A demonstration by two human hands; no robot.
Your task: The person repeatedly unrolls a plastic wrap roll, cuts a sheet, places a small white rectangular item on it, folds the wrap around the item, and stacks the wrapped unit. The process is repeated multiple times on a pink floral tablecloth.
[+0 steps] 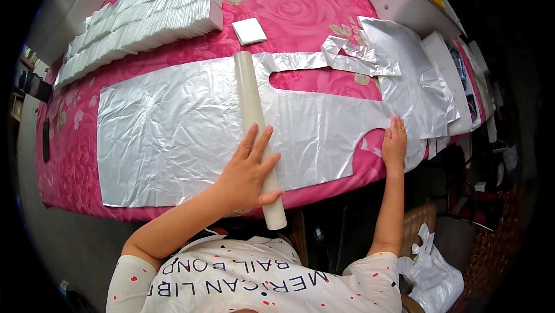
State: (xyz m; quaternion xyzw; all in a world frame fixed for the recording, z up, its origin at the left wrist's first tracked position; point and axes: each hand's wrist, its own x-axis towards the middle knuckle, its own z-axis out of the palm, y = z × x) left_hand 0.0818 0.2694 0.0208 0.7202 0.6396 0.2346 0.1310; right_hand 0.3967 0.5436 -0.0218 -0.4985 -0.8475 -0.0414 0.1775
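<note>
Your speckled white shirt [248, 281] is filling the lower edge, below a silvery plastic sheet [167, 134] that is lying spread across the pink flowered worktop [295, 6].
Your left hand [250, 169] is resting, fingers spread, on a pale tube [247, 84] that is lying crosswise over the sheet, its near end reaching past the worktop's edge; your right hand [395, 146], well apart from it, is lying with fingers straight at the sheet's right end, beside a curved cutout. Beyond the sheet, a small white square [249, 31] is sitting near a long stack of folded white packets [144, 24], and more silvery sheets [417, 76] are lying rightward.
</note>
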